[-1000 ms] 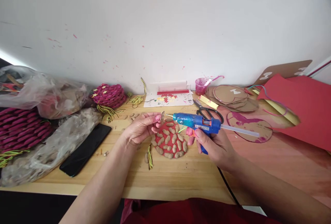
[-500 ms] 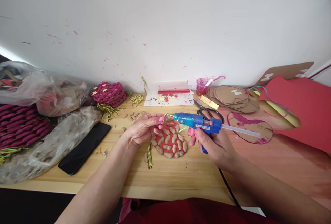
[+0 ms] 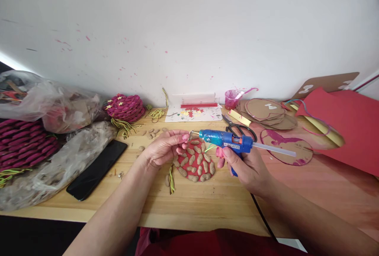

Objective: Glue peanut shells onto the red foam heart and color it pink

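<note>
My right hand is wrapped round the handle of a blue hot glue gun, whose nozzle points left. A clear glue stick sticks out of its back. At the nozzle tip, my left hand has thumb and forefinger pinched together; whatever lies between them is too small to name. Beneath both hands a red disc covered with several peanuts lies on the table, partly hidden by the left fingers and the gun. A yellow-green yarn tassel lies at its left edge.
Loose peanuts and a black phone lie to the left, beside plastic bags. Behind are star cutouts on white paper, a pink cup, scissors and cardboard shapes. Red paper covers the right.
Almost nothing differs. The glue gun's back end and glue stick have shifted very slightly left; both hands keep their grip.
</note>
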A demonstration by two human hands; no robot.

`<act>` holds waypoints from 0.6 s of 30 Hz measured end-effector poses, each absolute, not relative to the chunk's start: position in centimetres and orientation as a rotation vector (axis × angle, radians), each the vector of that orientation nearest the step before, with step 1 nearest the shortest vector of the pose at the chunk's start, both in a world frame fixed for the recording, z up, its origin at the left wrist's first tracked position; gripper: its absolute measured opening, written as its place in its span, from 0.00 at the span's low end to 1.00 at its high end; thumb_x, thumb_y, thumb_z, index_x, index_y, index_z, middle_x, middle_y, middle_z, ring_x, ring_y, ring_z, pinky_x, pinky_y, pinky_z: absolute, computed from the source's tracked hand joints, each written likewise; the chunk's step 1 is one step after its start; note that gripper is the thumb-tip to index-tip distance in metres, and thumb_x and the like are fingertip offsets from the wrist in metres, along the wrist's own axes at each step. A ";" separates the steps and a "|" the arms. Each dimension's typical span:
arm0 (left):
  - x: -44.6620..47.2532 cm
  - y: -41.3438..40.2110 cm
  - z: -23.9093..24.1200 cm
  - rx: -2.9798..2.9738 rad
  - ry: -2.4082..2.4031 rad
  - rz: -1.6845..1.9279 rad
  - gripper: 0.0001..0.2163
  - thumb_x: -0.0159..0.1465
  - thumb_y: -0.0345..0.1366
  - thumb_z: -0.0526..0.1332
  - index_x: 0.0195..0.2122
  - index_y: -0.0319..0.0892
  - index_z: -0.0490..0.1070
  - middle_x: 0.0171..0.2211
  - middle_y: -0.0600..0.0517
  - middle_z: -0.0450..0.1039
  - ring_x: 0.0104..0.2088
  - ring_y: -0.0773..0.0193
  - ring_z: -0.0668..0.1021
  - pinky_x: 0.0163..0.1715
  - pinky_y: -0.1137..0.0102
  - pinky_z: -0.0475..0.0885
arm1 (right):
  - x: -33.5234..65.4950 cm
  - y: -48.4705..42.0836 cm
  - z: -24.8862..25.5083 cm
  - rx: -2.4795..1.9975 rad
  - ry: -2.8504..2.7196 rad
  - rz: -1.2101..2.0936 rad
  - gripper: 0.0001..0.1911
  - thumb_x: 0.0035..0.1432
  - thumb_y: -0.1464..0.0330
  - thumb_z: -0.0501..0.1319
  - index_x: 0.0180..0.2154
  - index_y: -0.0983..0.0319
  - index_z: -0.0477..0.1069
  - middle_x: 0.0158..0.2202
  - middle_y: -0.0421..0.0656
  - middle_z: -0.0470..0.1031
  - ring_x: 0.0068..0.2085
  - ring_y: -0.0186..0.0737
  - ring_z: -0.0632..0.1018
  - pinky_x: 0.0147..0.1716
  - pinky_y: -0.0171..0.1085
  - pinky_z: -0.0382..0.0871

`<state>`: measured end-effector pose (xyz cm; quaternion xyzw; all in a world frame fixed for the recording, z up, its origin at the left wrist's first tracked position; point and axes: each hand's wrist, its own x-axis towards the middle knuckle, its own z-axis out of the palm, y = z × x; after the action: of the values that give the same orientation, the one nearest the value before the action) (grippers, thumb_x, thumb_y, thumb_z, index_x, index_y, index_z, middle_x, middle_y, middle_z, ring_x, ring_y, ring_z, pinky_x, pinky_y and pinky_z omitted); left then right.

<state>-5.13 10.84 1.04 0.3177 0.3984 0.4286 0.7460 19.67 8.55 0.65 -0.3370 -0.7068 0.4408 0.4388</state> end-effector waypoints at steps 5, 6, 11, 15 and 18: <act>-5.2 10.8 0.9 0.692 0.875 0.944 0.15 0.46 0.34 0.80 0.26 0.33 0.76 0.23 0.52 0.68 0.23 0.74 0.67 0.19 0.81 0.60 | 19.8 8.6 0.5 -0.838 -1.769 1.094 0.19 0.71 0.56 0.55 0.30 0.59 0.69 0.25 0.42 0.74 0.26 0.35 0.75 0.19 0.32 0.61; -5.2 10.8 0.9 0.696 0.869 0.945 0.15 0.47 0.33 0.80 0.27 0.33 0.76 0.23 0.52 0.68 0.23 0.74 0.68 0.19 0.81 0.60 | 19.8 8.6 0.5 -0.843 -1.774 1.088 0.19 0.71 0.56 0.55 0.30 0.59 0.69 0.26 0.42 0.75 0.25 0.35 0.74 0.19 0.33 0.60; -5.3 10.9 0.8 0.694 0.868 0.958 0.14 0.47 0.33 0.80 0.26 0.33 0.76 0.23 0.53 0.69 0.23 0.74 0.69 0.18 0.81 0.61 | 19.8 8.6 0.7 -0.845 -1.776 1.079 0.19 0.71 0.56 0.55 0.30 0.60 0.69 0.25 0.42 0.74 0.23 0.33 0.71 0.18 0.33 0.59; -5.3 10.9 0.7 0.682 0.875 0.965 0.14 0.46 0.32 0.80 0.26 0.33 0.76 0.23 0.52 0.69 0.23 0.74 0.69 0.18 0.81 0.61 | 19.8 8.6 0.7 -0.855 -1.773 1.080 0.20 0.71 0.56 0.55 0.30 0.60 0.68 0.25 0.42 0.74 0.23 0.33 0.71 0.18 0.32 0.60; -5.3 10.9 0.8 0.673 0.872 0.969 0.14 0.46 0.31 0.80 0.27 0.33 0.77 0.24 0.52 0.70 0.23 0.74 0.69 0.18 0.81 0.61 | 19.8 8.6 0.7 -0.865 -1.768 1.087 0.20 0.70 0.55 0.55 0.29 0.60 0.69 0.25 0.42 0.74 0.25 0.35 0.74 0.19 0.33 0.61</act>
<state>-5.29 10.87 0.76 0.3073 0.3980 0.4421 0.7428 19.83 8.58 0.66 -0.3468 -0.7093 0.4361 0.4318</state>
